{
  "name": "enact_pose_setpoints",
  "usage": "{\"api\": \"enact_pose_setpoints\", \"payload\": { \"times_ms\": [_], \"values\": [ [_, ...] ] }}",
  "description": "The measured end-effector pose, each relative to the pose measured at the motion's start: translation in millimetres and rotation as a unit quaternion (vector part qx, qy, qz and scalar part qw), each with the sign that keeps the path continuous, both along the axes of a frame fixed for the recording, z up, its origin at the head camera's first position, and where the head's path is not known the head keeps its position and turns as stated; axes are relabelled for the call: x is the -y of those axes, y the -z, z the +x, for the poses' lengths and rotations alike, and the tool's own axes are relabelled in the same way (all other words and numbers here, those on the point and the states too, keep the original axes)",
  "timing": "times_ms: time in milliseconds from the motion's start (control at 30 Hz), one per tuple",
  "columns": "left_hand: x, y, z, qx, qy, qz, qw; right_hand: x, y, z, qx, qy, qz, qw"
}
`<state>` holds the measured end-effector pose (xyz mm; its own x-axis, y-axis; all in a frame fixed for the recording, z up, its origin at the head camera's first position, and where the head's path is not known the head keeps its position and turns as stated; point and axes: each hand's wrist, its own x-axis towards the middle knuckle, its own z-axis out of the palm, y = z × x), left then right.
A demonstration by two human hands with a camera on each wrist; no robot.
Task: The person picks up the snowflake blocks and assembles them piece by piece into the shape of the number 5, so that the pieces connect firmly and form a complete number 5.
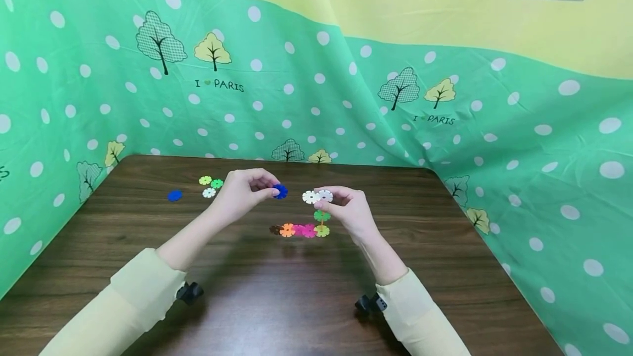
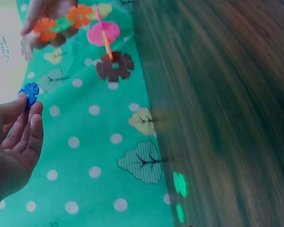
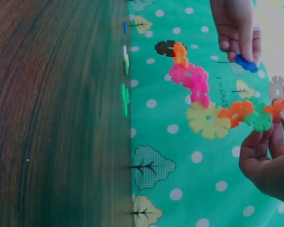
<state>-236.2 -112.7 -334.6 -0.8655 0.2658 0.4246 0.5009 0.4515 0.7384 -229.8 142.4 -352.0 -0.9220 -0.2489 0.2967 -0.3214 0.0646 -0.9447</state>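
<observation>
My left hand [image 1: 239, 191] pinches a blue notched snowflake disc [image 1: 281, 191] between thumb and fingers, above the table. To its right, my right hand [image 1: 352, 210] holds a chain of interlocking snowflake discs by its white end [image 1: 310, 197]. From there the chain hangs down through orange and green pieces to a yellow-green disc [image 1: 322, 231]. It then runs left through pink discs [image 1: 309, 231] and an orange disc [image 1: 288, 230] to a brown disc [image 3: 165, 48]. A small gap separates the blue disc from the white ones. The right fingers partly hide the chain's upper end.
Loose discs lie on the dark wooden table [image 1: 237, 312] at the back left: a blue one [image 1: 175, 196], a yellow-green one [image 1: 205, 180], a green one [image 1: 216, 183] and a white one [image 1: 209, 193]. A green dotted cloth [image 1: 277, 103] hangs around the table.
</observation>
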Motion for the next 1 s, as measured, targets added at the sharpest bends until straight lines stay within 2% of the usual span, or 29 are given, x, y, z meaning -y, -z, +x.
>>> {"api": "enact_pose_setpoints", "payload": {
  "times_ms": [167, 400, 767, 1000],
  "values": [
    [-10.0, -3.5, 9.3, -0.013, 0.011, 0.018, 0.9997, 4, -0.2, 1.3, 0.001, 0.001, -0.003, 1.0000],
    [-20.4, -1.4, 13.9, -0.027, 0.022, 0.036, 0.9988, 6, 1.3, 1.1, -0.001, -0.002, -0.012, 0.9999],
    [-26.5, 1.2, 17.1, -0.034, 0.004, 0.045, 0.9984, 5, 0.7, 2.5, 0.001, 0.008, -0.001, 1.0000],
    [-27.8, 0.8, 18.6, -0.044, 0.003, 0.055, 0.9975, 5, 0.7, 2.8, 0.005, 0.009, 0.004, 0.9999]
  ]
}}
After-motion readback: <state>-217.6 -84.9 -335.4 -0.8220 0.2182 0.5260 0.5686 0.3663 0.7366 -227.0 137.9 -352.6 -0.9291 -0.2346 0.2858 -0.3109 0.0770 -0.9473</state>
